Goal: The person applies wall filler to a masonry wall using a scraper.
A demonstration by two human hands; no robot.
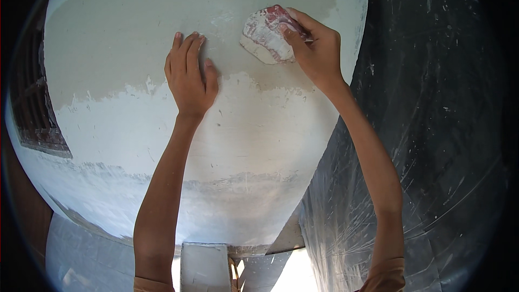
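Observation:
In my right hand point(319, 48) is a flat, reddish putty scraper point(267, 38), gripped at its right edge between thumb and fingers. White filler covers much of its face, and its broad, rounded side points left, close against the wall. My left hand point(190, 73) rests on the wall point(243, 140) with fingers stretched upward and nothing in it. Behind both hands runs a wide band of grey-beige filler point(119, 38), smooth above and ragged along its lower border. Below that border the wall is whitish.
Dark plastic sheeting point(432, 103), creased and speckled white, hangs along the right side. At the left edge there is a brown window grille point(33, 97). Low in the middle stands a pale flat-topped object point(205, 267), with bright patches beside it.

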